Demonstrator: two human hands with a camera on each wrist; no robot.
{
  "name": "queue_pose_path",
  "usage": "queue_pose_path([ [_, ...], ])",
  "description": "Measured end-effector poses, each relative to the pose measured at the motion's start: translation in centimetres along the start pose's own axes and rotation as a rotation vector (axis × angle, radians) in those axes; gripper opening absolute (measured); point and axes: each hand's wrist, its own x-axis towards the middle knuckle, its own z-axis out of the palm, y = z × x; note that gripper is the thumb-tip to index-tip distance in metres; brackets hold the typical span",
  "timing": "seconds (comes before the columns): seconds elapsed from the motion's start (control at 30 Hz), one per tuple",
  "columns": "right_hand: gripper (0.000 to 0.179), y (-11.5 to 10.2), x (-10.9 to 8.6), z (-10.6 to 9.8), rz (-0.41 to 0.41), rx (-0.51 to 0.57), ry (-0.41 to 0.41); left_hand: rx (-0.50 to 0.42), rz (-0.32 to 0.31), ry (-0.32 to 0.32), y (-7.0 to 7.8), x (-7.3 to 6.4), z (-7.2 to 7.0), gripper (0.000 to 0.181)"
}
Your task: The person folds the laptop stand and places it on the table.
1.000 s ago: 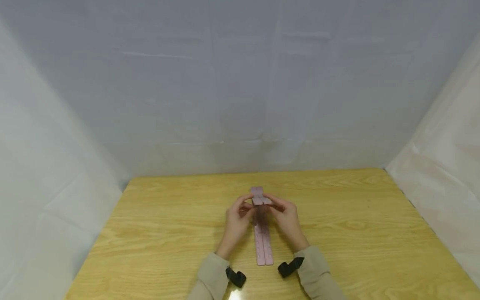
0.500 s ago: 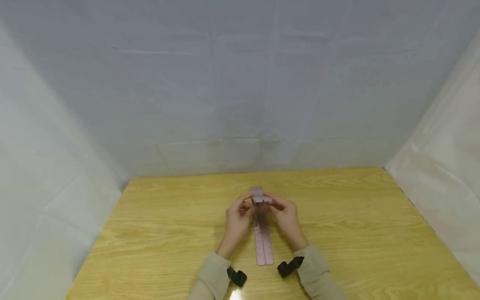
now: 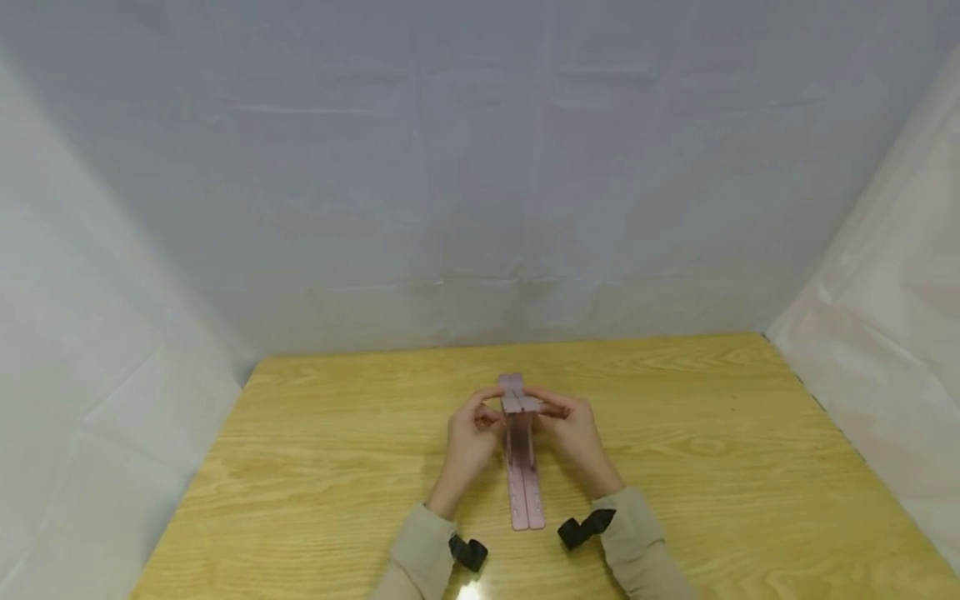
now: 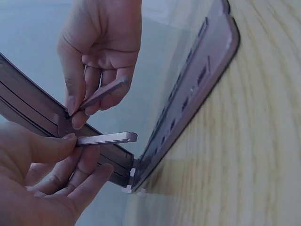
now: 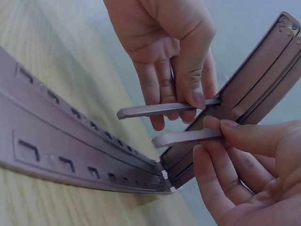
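A mauve folding stand [image 3: 527, 500] lies on the table, its slotted base [image 5: 94, 146] flat and its hinged panel [image 4: 28, 94] raised at a slant. Two thin prop legs stick out from the panel over the base. My left hand [image 3: 470, 442] pinches the left leg [image 4: 107, 138] between thumb and fingers near its panel end. Opposite it, my right hand [image 3: 573, 429] pinches the right leg [image 5: 188, 137] in the same way. Both leg tips hang free above the slots [image 5: 77, 113], apart from the base. Fingertips partly hide where the legs join the panel.
The wood-grain table [image 3: 322, 467] spreads out around the stand. A pale sheet [image 3: 480, 183] hangs behind it, with white sheets [image 3: 97, 375] at both sides. Black straps [image 3: 468, 552] with small devices sit at the cuffs.
The raised panel's tilt has shifted slightly. Both legs now show side by side over the base in the head view, where mainly the left one was visible earlier. The hands have barely moved.
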Motion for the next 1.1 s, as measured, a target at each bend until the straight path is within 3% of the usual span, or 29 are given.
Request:
queue_pose_path([
  [0.17,0.036,-0.6,-0.1,-0.1,0.023,0.023,-0.015,-0.054,-0.026,-0.033,2.4,-0.5,-0.5,0.044],
  [0.4,0.037,-1.8,-0.3,0.0,0.092,0.073,-0.017,-0.097,-0.132,-0.049,1.0,0.1,-0.5,0.047],
  [0.6,0.031,-2.3,-0.3,0.1,0.116,0.097,-0.010,-0.181,-0.207,-0.090,1.3,0.2,-0.9,0.048],
  [0.83,0.033,-2.1,-0.4,-0.1,0.107,0.193,-0.053,-0.368,-0.317,-0.123,1.7,0.1,-1.0,0.039],
  [1.0,0.034,-2.2,-0.6,-0.4,0.122,0.259,-0.086,-0.513,-0.359,-0.157,1.9,0.2,-1.1,0.039],
  [1.1,0.034,-2.4,-0.8,-0.6,0.122,0.267,-0.111,-0.553,-0.383,-0.161,2.1,0.3,-1.0,0.038],
])
